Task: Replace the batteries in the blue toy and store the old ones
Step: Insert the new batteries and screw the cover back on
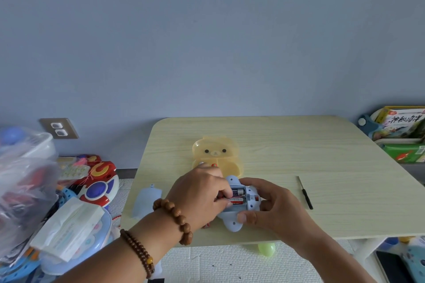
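Note:
The pale blue toy [232, 221] lies belly-up near the front edge of the table [299, 145], its battery bay open. Red-and-silver batteries [236, 199] sit in the bay. My left hand [200, 197] reaches in from the left, fingertips pinched on a battery in the bay. My right hand [273, 204] grips the toy's right side, thumb on its lower edge. The toy's pale blue cover [146, 200] lies on the table's left edge. A yellow bear-shaped box [218, 154] stands open just behind the toy, with small items inside, partly hidden by my left hand.
A small black screwdriver [304, 192] lies to the right of the toy. Toys and a plastic bag [25, 179] crowd the floor at left. Books in a rack [400, 128] stand at right. A green ball [266, 249] lies under the table's front edge.

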The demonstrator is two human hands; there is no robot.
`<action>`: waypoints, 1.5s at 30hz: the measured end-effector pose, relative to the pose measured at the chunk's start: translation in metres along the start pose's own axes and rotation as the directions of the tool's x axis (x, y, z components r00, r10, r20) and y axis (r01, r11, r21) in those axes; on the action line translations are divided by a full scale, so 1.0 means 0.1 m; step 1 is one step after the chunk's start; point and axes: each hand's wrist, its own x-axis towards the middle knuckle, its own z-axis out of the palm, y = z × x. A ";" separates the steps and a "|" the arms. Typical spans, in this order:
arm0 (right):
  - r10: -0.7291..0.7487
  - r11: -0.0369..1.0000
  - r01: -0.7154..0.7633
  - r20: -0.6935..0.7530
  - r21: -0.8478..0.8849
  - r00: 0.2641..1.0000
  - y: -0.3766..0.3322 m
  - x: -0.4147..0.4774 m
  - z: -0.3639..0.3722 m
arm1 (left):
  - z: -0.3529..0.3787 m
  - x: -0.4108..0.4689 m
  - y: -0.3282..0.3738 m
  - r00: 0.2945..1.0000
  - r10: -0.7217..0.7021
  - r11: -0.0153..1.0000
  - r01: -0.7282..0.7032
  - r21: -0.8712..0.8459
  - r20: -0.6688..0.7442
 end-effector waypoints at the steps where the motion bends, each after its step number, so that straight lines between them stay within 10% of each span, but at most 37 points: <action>1: -0.001 1.000 0.001 0.003 0.002 1.000 0.00 0.00 0.00 | 0.01 0.01 0.00 1.000 -0.004 1.000 0.004 -0.002 0.003; 27: 0.015 1.000 -0.015 0.009 -0.006 1.000 -0.01 0.03 -0.01 | -0.14 0.04 0.05 0.862 -0.493 0.842 0.506 -0.186 0.117; 45: -0.004 1.000 0.004 0.025 -0.004 1.000 -0.03 -0.02 0.00 | -0.27 -0.17 -0.16 0.869 -0.364 0.928 0.368 0.055 0.335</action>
